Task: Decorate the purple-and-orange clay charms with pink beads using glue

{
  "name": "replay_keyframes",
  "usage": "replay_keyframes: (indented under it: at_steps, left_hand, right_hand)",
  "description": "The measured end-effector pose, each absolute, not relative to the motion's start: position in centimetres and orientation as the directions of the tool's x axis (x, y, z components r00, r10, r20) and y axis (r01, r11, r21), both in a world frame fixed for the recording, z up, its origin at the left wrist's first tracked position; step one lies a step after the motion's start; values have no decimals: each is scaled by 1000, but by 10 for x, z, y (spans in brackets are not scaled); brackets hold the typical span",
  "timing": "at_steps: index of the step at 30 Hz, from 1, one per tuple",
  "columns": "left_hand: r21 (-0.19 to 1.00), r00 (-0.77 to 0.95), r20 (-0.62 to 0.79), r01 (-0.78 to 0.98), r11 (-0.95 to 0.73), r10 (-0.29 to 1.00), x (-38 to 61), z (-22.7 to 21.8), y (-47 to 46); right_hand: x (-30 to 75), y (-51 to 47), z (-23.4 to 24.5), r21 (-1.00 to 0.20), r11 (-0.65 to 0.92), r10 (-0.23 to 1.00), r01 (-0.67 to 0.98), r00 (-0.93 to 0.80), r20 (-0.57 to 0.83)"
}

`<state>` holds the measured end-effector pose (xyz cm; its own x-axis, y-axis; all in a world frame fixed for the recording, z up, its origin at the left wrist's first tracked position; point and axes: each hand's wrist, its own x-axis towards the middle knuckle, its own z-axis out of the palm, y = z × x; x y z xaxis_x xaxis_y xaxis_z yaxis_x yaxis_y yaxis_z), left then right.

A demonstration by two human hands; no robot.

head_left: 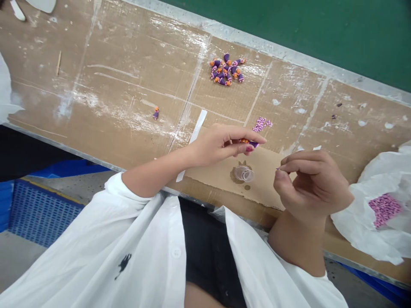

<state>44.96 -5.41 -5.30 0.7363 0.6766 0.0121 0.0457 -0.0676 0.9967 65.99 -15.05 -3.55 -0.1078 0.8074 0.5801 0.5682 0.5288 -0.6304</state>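
Observation:
My left hand (221,145) grips a small purple-and-orange figurine (253,144) between thumb and fingers, which partly cover it. To the right, my right hand (308,184) is closed in a pinch on a tiny purplish piece (278,169), too small to name. Below my left hand stands a small clear plastic cup (244,173), with wet stains around it on the cardboard. Just beyond my fingers lies a little pile of pink-and-purple pieces (261,124). A cluster of similar figurines (226,70) rests farther back, and a single figurine (156,113) lies to the left.
Cardboard (122,111) covers the table. White sheeting (356,222) at the right holds a heap of pink pieces (384,209). A thin wooden stick (58,63) lies at far left. White tape (198,126) runs beside my left forearm. Two dark bits (334,116) lie at right.

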Motion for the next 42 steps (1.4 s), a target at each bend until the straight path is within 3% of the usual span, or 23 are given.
replay_keyframes:
  at_steps: [7, 10, 14, 18, 30, 42]
  left_hand:
    - [998, 729, 64, -36, -56, 682, 450, -52, -60]
    - [985, 751, 23, -128, 112, 660, 452, -53, -62]
    - [885, 825, -103, -179, 430, 556, 456, -50, -67]
    - [789, 879, -125, -193, 583, 460, 459, -48, -73]
    - [735, 891, -204, -134, 665, 405, 459, -45, -75]
    - [647, 907, -290, -50, 761, 306, 459, -40, -72]
  right_hand:
    - [660, -151, -37, -630, 515, 811, 581, -92, 577]
    - [659, -153, -41, -644, 492, 816, 586, -53, 576]
    - [650, -155, -46, -694, 462, 809, 553, 58, 585]
    - [642, -155, -43, -718, 457, 817, 525, 70, 572]
    - [638, -161, -36, -664, 416, 845, 621, 5, 534]
    - [637, -162, -32, -564, 508, 801, 650, -116, 588]
